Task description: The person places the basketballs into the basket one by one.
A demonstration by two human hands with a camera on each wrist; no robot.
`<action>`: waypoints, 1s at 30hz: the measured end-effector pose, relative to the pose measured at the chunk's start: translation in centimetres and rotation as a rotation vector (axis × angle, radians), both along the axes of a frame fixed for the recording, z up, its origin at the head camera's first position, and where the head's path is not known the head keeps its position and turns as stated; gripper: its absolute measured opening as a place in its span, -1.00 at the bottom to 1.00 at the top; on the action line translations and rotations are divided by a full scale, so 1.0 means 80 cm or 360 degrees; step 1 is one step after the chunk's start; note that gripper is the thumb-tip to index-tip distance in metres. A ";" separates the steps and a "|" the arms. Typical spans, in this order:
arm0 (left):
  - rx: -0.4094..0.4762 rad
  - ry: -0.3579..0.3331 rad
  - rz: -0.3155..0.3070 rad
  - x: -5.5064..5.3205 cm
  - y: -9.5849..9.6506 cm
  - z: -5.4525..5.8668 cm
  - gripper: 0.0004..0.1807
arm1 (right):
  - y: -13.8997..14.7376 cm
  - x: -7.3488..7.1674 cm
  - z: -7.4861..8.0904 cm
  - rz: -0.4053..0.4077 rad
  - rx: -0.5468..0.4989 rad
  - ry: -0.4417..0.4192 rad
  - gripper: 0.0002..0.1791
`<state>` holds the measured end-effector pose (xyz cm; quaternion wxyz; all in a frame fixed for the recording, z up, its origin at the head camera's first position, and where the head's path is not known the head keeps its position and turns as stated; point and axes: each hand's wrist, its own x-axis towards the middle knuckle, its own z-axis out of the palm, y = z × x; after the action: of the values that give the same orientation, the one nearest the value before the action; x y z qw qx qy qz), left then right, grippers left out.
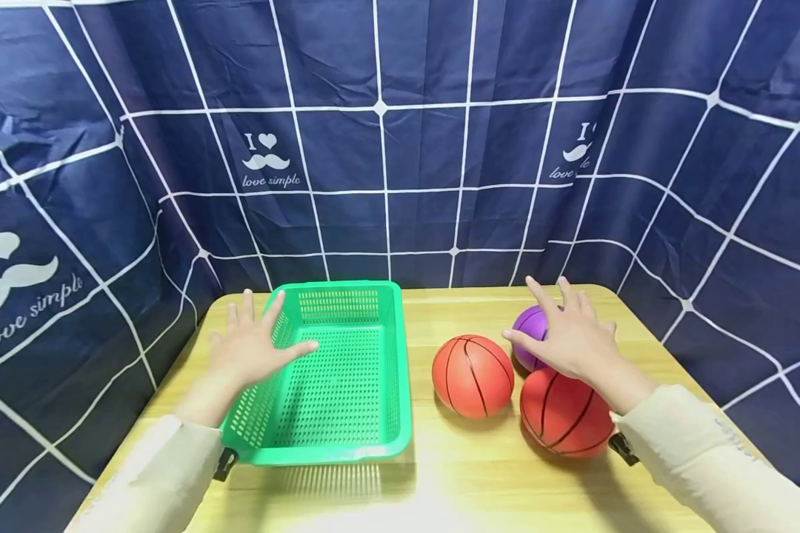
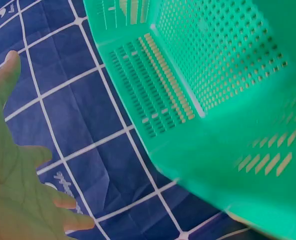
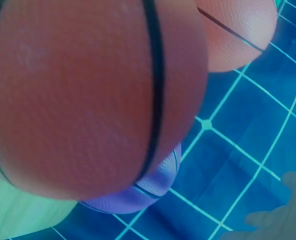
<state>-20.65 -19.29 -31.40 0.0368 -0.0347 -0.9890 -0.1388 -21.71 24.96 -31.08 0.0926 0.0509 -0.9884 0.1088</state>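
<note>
At the lower left of the head view the left hand (image 1: 253,348) hovers with fingers spread and straight over the left rim of the green basket (image 1: 373,441), holding nothing; whether the fingertips touch the rim I cannot tell. The basket sits left of centre on the wooden table (image 1: 453,474), a thin perforated plastic tray that looks light and a little flexible, best taken by its rolled rim.

Right of centre lie three small basketballs, close together. The nearer-left orange ball (image 1: 472,376) sits just beside the basket's right wall; the second orange ball (image 1: 563,414) sits lower right, and the purple ball (image 1: 532,333) sits behind and between them. They look like light, pebbled rubber, grippy rather than slick, slightly yielding, and apt to roll when nudged. A spread palm over the top, with fingers wrapping the sides, seems the surest hold.

The right hand (image 1: 573,337) is spread open above the purple ball, fingers extended, gripping nothing; contact cannot be judged.
</note>
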 end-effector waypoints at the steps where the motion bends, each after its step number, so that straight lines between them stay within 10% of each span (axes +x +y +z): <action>1: 0.0009 0.0009 -0.0007 -0.001 -0.004 0.000 0.21 | 0.001 -0.001 0.002 0.0007 -0.0005 0.0009 0.12; 13: 0.0172 0.0019 -0.0035 -0.006 -0.056 0.009 0.20 | 0.019 -0.002 0.012 0.0146 -0.0073 0.0182 0.18; 30: 0.0590 -0.0026 -0.0129 -0.009 -0.105 -0.022 0.08 | 0.080 0.009 -0.020 0.0454 -0.0374 0.0282 0.23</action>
<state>-21.40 -27.72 -33.15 0.0291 -0.0660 -0.9446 -0.3202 -20.96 31.33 -32.65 0.1681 0.1885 -0.9397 0.2306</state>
